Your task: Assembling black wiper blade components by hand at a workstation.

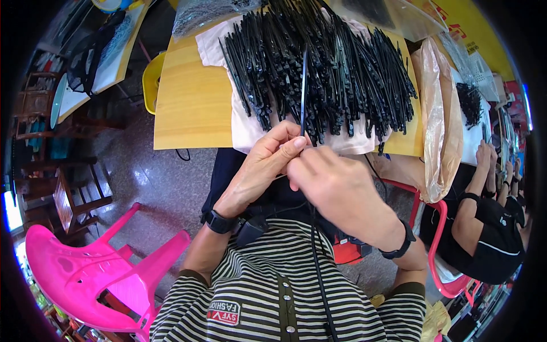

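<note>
My left hand (272, 153) pinches a thin black strip (303, 91), which resembles a cable tie, between thumb and forefinger. The strip stands up from the grip and points away from me. Close beside it, my right hand (336, 179) is closed and slightly blurred, its fingertips at the strip's lower end. What those fingers hold is hidden behind the hand. Just beyond both hands lies a big heap of similar black strips (325, 74), their small knobbed ends toward me. Under the heap is a pale pink cloth (242, 108) on the wooden table (191, 108).
Clear plastic bags (205, 14) lie at the table's far side. A tan plastic bag (439, 119) hangs by its right edge. A pink plastic chair (85, 279) stands left, a red-framed chair (436, 245) right. Other people (484, 228) sit at the far right near another black heap (469, 105).
</note>
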Tool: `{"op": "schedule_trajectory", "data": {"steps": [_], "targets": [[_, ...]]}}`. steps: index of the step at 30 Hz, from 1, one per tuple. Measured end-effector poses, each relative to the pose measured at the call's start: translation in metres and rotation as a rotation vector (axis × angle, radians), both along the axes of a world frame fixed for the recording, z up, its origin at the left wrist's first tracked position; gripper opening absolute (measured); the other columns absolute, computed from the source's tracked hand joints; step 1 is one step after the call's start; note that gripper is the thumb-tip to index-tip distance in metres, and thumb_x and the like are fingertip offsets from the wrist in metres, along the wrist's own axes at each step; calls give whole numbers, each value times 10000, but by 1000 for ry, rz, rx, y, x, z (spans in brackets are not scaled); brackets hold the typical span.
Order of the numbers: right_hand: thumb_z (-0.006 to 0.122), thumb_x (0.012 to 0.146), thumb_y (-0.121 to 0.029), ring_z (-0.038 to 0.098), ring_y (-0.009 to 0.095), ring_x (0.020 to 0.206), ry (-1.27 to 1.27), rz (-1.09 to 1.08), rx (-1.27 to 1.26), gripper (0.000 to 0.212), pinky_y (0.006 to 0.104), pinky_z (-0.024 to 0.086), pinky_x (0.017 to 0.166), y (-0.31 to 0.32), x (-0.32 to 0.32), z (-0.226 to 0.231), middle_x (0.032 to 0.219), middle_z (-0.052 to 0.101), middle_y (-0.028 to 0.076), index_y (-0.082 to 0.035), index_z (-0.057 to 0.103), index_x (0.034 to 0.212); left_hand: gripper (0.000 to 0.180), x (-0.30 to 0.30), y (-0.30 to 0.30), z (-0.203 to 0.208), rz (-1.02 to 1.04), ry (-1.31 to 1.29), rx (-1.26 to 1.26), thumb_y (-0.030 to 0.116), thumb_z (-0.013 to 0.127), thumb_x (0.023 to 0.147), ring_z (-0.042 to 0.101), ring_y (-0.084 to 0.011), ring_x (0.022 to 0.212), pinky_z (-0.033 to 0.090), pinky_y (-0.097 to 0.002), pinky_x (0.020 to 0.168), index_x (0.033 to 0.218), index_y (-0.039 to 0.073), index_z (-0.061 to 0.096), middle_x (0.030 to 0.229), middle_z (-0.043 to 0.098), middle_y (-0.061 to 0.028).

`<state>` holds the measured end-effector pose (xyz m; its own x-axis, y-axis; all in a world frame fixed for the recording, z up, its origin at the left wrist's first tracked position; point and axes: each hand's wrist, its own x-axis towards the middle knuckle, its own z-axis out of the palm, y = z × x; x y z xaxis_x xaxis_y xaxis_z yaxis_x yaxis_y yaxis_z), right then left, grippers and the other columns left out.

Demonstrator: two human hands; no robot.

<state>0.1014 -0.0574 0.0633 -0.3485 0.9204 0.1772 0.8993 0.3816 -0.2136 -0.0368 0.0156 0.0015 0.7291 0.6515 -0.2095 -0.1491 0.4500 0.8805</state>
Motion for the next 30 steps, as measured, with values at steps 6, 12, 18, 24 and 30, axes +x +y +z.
{"op": "schedule_trajectory", "data": {"steps": [6,12,18,24,30], "targets": [[581,909,-131,596,85,708,1293,-538,-404,140,205,497,595,-11,32,-8,840,637,47,3,591,948,193,-5,5,-2,-42,-82,-102,242,426,985,628,-171,729,507,-231,512,1027,59,476,891,549,-67],[592,902,-140,601,103,733,1637,-591,-459,147,215,509,601,-13,21,-32,843,631,58,-4,594,959,186,-2,4,-3,-59,-141,-135,242,431,983,626,-171,723,520,-235,506,1026,67,476,879,551,-67],[595,900,-149,618,109,806,1690,-585,-440,150,231,529,633,-11,15,-39,881,633,62,-8,592,952,173,-2,4,-6,-46,-175,-138,240,427,983,626,-182,725,525,-241,500,1006,73,468,868,552,-71],[592,903,-144,615,108,799,1706,-550,-445,154,223,525,625,-12,15,-41,885,636,69,-1,593,961,168,-2,3,-7,-51,-208,-161,244,416,987,627,-187,740,530,-243,510,977,82,455,877,544,-72],[589,906,-148,610,102,788,1718,-546,-399,163,221,518,621,-11,12,-43,891,632,69,2,594,970,167,-2,3,-7,-57,-217,-154,246,413,987,628,-193,748,530,-247,505,975,84,450,877,541,-72]]}}
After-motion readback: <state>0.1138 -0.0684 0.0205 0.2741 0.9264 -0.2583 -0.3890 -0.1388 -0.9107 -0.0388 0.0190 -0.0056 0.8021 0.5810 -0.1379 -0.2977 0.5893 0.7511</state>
